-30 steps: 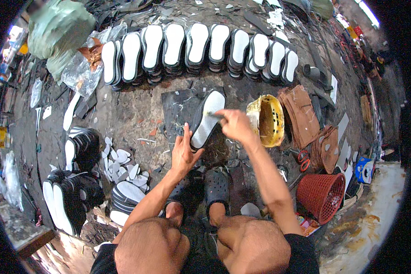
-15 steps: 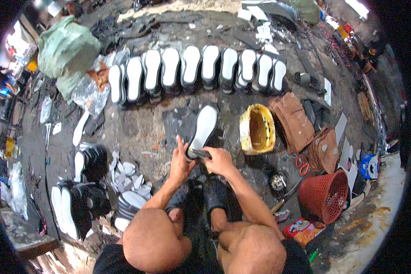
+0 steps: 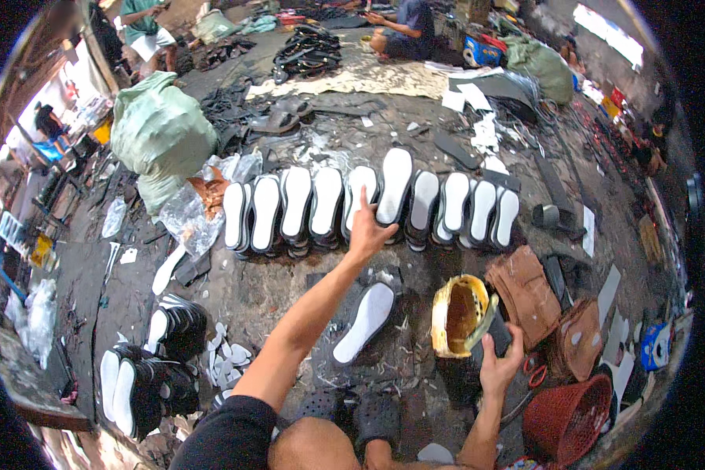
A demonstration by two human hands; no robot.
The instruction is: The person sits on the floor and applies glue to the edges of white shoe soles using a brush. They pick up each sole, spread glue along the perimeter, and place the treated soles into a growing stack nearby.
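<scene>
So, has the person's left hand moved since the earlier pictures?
Yes: forward, away from the body. Earlier the left hand was well short of the row of white-faced soles; now it is at that row.

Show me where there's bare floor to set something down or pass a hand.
A mostly bare floor patch lies below the sole row, above the small white pieces and left of the left forearm. A narrower gap separates the single white sole from the yellow bucket. Crowded: the right side, with the right hand, brown sheets and red basket close together.
</scene>
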